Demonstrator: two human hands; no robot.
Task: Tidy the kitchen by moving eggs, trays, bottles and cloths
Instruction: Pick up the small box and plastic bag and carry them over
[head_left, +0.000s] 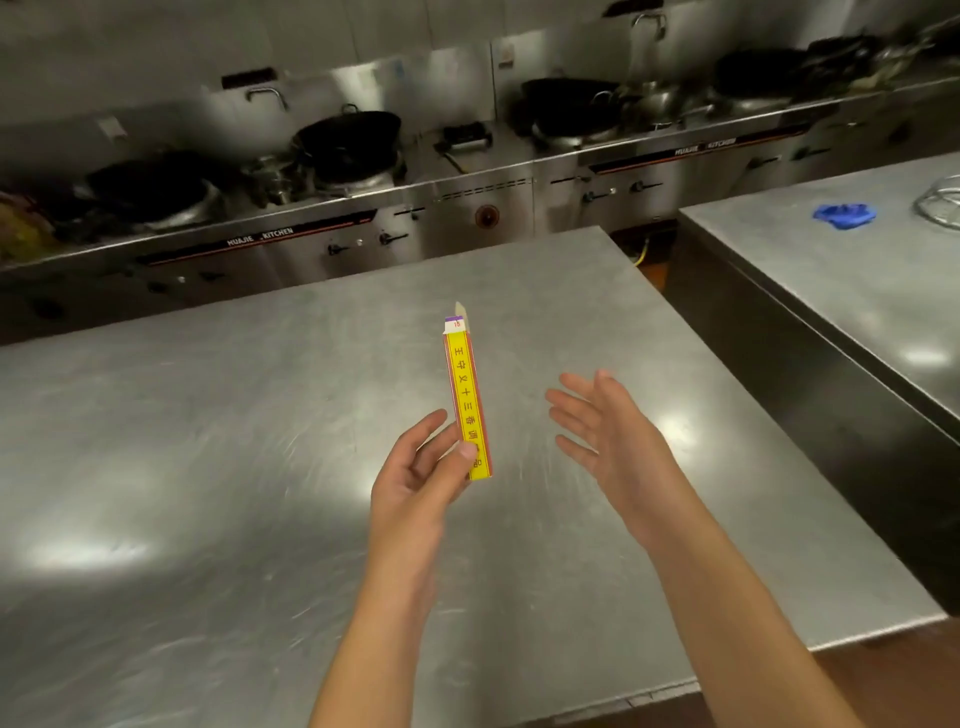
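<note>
Judging progress: the near steel table (234, 415) bears nothing where it shows, so much of the tidying looks done, though no eggs, trays or bottles appear anywhere to confirm it.
Far left of the table: dark woks (150, 187) sit on the stove range (332, 228) beyond its far edge; a yellowish blur at the frame's left edge cannot be identified.
Left hand (415, 483): above the table's middle, thumb and fingers pinching the lower end of a thin yellow box (466, 400), held upright with its top flap open.
Box contents: hidden; its print is too small to read surely.
Right hand (602, 426): just right of the box, apart from it, fingers straight and spread, holding nothing.
Right of the table: a second counter (831, 291) across a gap carries a blue cloth (844, 215), probably 1 item left to move.
Cut off: a wire-like object (940, 202) at the right edge.
</note>
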